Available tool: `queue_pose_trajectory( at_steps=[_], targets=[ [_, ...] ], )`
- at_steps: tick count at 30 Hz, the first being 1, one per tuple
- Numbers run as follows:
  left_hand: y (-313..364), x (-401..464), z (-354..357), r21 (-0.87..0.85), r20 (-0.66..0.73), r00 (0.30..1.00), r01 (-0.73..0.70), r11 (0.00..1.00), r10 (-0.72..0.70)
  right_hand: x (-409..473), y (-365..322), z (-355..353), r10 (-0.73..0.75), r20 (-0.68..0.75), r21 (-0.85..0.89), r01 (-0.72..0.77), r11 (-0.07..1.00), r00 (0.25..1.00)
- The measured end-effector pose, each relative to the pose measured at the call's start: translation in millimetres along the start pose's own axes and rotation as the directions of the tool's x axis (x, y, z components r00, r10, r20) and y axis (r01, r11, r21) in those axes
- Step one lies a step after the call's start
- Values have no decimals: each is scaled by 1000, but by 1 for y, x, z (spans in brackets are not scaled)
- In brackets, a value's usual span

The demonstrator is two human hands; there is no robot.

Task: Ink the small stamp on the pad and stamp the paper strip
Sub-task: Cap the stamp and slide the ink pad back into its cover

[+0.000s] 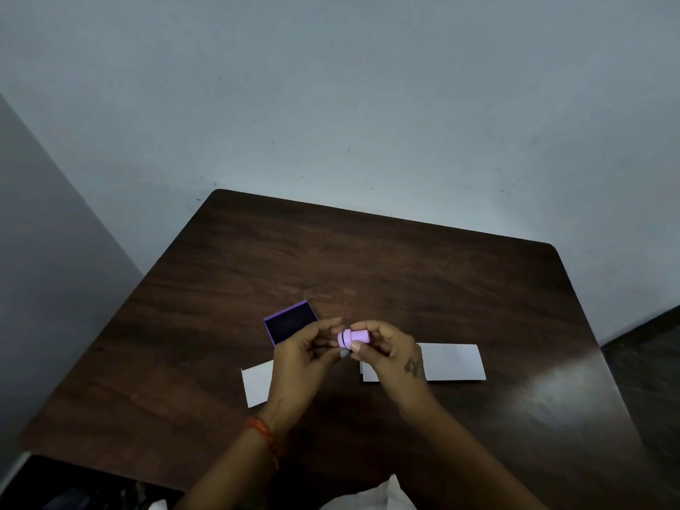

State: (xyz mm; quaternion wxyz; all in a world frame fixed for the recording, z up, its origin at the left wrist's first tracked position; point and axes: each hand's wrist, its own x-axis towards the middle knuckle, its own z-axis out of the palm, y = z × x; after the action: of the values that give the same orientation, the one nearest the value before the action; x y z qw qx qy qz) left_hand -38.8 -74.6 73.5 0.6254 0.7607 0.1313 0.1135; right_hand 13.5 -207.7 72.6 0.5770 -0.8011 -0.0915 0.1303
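On the dark wooden tabletop: open purple square ink pad sits left-rear. Your hands hold the small pink cylindrical stamp lying sideways, just right of it. One white paper strip lies right, another white paper piece front-left.

— Where are the hands?

— Both are raised just above the table, meeting near its middle. The left hand has its fingers curled inward, fingertips pinching one end of a small stamp.

— And the other?

— The right hand grips the opposite end, thumb underneath. Both forearms angle in from the near edge; the left wrist wears a red thread.
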Motion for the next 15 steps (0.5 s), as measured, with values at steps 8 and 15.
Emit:
queue_pose_trajectory(
  at_steps=[8,15],
  targets=[
    [-7,5,-4,-184,58,998,34,982,-24,2,-2,-7,7,99,187,-25,982,995],
    [-8,8,-3,-239,67,997,54,969,-39,5,-1,-12,-1,138,183,-24,983,990]
  ],
)
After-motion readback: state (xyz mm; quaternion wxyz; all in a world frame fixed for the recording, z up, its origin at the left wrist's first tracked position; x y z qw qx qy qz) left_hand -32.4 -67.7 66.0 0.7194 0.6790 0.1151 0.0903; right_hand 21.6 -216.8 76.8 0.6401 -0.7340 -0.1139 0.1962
